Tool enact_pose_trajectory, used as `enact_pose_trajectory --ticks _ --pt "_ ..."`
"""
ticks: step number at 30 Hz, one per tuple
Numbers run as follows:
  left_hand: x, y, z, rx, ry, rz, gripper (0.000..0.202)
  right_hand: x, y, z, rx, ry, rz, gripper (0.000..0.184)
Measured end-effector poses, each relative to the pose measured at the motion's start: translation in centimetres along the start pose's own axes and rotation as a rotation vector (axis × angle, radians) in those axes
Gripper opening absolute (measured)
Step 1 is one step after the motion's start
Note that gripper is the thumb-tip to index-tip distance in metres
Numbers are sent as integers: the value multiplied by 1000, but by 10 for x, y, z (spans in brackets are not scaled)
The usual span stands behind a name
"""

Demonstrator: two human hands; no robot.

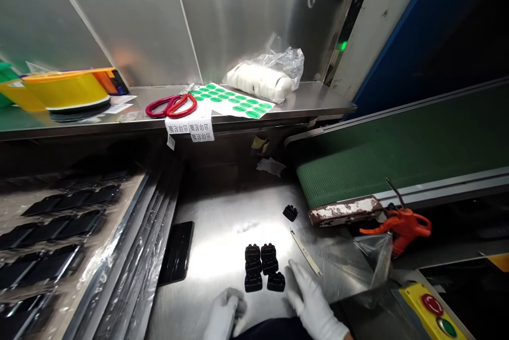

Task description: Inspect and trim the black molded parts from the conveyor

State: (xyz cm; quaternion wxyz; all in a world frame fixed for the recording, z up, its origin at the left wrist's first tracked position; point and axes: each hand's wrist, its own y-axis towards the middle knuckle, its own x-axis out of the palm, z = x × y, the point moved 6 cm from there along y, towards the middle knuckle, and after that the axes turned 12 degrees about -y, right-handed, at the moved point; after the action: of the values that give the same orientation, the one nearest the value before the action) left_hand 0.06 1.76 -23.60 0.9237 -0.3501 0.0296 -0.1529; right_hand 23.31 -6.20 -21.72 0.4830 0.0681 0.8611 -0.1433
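Both my hands wear white gloves at the near edge of a steel worktable [222,234]. My left hand [225,313] is curled, with fingers closed and nothing visible in it, just below and left of a cluster of several small black moulded parts [264,267]. My right hand [312,303] lies flat and open, fingers spread, just right of that cluster and apart from it. One more black part [290,212] sits alone farther back. A thin metal strip [305,251] lies right of the cluster.
A green conveyor belt [397,149] runs at right, with an orange air gun [401,226] and a yellow button box [435,311] below it. Black trays under plastic film [51,228] lie left. The back shelf holds red scissors [172,106], green stickers [234,100], bagged white items [264,79], yellow tape rolls [66,89].
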Motion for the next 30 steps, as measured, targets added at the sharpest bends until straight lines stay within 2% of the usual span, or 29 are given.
enact_pose_trajectory --ticks 2,5,9,13,19,26,30 --pt "-9 -4 8 166 190 69 51 18 -3 -3 -48 -46 -61 74" --pt "-3 2 21 391 429 95 92 33 11 -6 -89 -113 -82 93" --pt "16 24 33 495 610 54 111 38 40 -13 -109 -159 -99 108" --pt "28 34 45 569 689 45 113 33 61 -21 -150 -172 -131 118" --pt "40 27 52 665 731 134 94 27 80 -22 -239 -160 -147 128" --pt "41 36 48 657 854 199 98 31 87 -15 -304 -134 -142 132" --pt "40 40 45 681 889 207 99 32 82 -9 -262 -118 -125 130"
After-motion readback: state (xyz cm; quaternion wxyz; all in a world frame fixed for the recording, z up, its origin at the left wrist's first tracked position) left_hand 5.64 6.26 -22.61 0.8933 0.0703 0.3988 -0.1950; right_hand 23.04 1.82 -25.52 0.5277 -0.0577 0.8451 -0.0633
